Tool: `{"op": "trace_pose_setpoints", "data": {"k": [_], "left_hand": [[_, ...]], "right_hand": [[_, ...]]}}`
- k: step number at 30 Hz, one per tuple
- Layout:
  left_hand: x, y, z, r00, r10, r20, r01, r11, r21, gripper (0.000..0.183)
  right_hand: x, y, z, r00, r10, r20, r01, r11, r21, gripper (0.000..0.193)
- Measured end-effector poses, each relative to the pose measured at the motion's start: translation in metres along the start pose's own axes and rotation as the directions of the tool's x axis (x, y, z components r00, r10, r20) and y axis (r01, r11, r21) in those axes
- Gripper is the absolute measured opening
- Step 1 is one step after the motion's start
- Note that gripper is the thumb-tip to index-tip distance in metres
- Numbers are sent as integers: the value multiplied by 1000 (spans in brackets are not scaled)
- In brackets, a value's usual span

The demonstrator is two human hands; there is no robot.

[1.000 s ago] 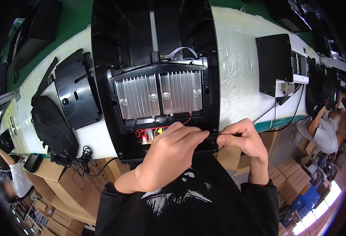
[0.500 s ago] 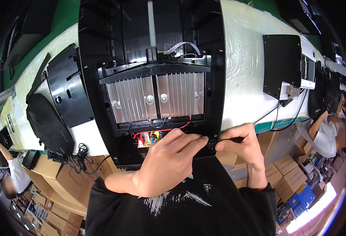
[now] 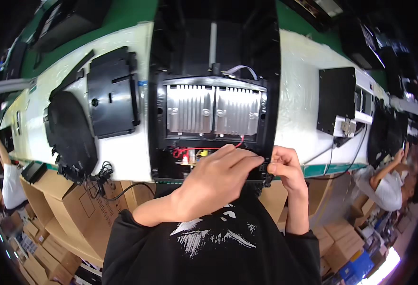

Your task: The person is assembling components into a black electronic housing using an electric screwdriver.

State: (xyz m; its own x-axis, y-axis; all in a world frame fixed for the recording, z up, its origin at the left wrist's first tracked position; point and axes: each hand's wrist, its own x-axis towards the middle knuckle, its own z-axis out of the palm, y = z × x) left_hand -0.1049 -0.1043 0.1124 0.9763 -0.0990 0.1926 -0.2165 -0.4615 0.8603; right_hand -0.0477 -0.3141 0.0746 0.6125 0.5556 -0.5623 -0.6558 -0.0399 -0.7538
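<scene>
A long black housing (image 3: 271, 109) lies in front of me with two finned metal heatsinks (image 3: 190, 111) inside. My left hand (image 3: 221, 183) reaches across its near end, fingers bent and pressed together at the near right corner. What those fingertips grip is hidden. At the same corner my right hand (image 3: 288, 168) is closed, thumb and fingers pinching a small black part (image 3: 269, 180) that sticks out past the edge. Its kind is too dark to tell. Behind my left hand, a red wire (image 3: 209, 148) runs above a small circuit board (image 3: 186, 162).
Black plastic panel (image 3: 111, 95) and dark mesh-covered piece (image 3: 70, 135) lie left on the white-covered table (image 3: 297, 95). A black box with a metal bracket (image 3: 337, 97) stands right. Cables (image 3: 105, 173) hang over the front edge above cardboard boxes (image 3: 80, 213). Co-workers sit either side.
The view has shifted, so the housing appears farther right. Both hands stay at its near right corner; the small black part now shows more plainly beneath the right thumb.
</scene>
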Motion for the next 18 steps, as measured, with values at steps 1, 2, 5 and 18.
{"op": "trace_pose_setpoints", "data": {"k": [1, 2, 5, 18], "left_hand": [[-1, 1, 0, 996, 46, -70, -48, 998, -32, 30], [-3, 2, 0, 983, 115, -142, -118, 993, -10, 32], [-17, 5, -15, 959, 176, -223, -178, 984, 14, 34], [-41, -113, -114, 618, -373, -692, 772, 455, 444, 104]], "right_hand": [[-2, -4, 5, 1000, -5, 3, 5, 999, -34, 11], [-3, 0, 4, 998, -57, 1, 57, 997, -51, 12], [-7, 9, 4, 992, -94, -84, 86, 991, -100, 15], [-12, 13, 14, 904, -357, -234, 299, 921, -251, 31]]}}
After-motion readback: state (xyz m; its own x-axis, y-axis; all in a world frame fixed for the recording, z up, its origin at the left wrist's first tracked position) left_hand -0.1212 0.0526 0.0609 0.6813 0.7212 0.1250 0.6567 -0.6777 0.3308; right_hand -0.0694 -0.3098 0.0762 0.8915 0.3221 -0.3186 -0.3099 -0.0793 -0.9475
